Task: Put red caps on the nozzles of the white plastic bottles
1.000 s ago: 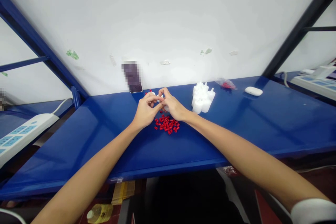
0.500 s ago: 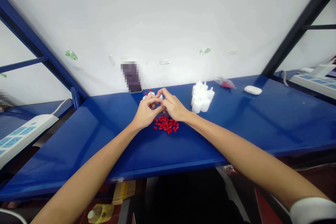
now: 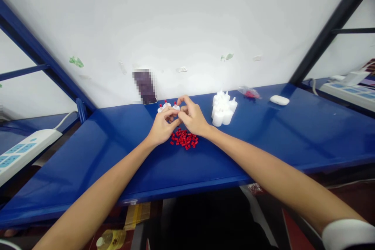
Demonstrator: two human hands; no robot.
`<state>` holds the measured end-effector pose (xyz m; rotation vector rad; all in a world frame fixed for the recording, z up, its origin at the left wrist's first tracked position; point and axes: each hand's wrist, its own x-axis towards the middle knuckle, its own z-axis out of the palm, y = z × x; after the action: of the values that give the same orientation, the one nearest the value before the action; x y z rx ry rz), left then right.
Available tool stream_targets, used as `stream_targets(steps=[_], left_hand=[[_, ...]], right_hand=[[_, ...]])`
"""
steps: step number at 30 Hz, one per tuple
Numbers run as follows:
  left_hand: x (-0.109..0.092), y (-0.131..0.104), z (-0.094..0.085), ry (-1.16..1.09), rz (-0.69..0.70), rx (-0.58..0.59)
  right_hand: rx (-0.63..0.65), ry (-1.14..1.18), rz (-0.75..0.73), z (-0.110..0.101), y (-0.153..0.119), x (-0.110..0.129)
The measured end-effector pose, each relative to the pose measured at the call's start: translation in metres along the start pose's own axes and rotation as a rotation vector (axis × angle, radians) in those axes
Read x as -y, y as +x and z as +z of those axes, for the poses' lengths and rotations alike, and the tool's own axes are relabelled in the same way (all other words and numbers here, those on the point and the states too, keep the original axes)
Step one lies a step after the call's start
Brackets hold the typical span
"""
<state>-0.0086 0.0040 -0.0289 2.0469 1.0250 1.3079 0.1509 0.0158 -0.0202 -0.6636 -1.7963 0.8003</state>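
Over the table, my left hand [image 3: 162,128] and my right hand [image 3: 193,117] meet fingertip to fingertip. Both are closed in a pinch, and whatever lies between the fingers is too small and covered to make out. The right index finger arches above the pinch. Just behind the hands stand small white dropper bottles with red tips; one red-tipped bottle [image 3: 175,106] is beside the right fingers, the others partly behind the left hand. Nearer me, right below the fingers, lies a loose pile of small red caps [image 3: 185,139].
A cluster of white bottles without red caps [image 3: 224,110] stands right of my hands. Behind it are a clear bag with red pieces [image 3: 250,93] and a white oval case [image 3: 279,100]. A phone [image 3: 145,88] leans on the wall. The blue table [image 3: 278,136] has metal posts at both sides.
The right fingers have shifted slightly, so a red-tipped bottle behind them shows more fully. Both hands keep their pinch at nearly the same spot. The view has moved a little.
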Motion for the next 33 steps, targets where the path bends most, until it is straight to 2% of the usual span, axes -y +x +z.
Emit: stream_targets(steps=[10, 14, 17, 20, 23, 28, 31, 33], left_hand=[[-0.005, 0.000, 0.000, 0.066, 0.005, 0.023], [0.001, -0.001, -0.001, 0.048, -0.001, -0.053], [0.001, 0.001, -0.005, 0.018, -0.014, -0.133], [-0.002, 0.012, -0.018, 0.165, 0.047, -0.200], [0.000, 0.034, -0.034, 0.471, 0.116, -0.138], [0.013, 0.068, -0.047, 0.824, 0.127, 0.135], [0.020, 0.077, -0.047, 0.874, 0.147, 0.169], [0.023, 0.079, -0.045, 0.893, 0.138, 0.186]], right_hand=[[-0.035, -0.022, 0.011, 0.000, -0.003, -0.003], [-0.015, -0.015, 0.044, -0.002, -0.002, -0.003], [-0.045, -0.034, 0.078, -0.005, 0.000, -0.002], [-0.123, -0.066, 0.122, -0.008, 0.002, -0.002], [-0.153, -0.070, 0.098, -0.013, 0.005, 0.004], [-0.101, -0.082, -0.067, -0.039, 0.003, 0.034], [-0.204, -0.178, -0.161, -0.065, -0.008, 0.050], [-0.336, -0.235, -0.206, -0.086, -0.017, 0.053]])
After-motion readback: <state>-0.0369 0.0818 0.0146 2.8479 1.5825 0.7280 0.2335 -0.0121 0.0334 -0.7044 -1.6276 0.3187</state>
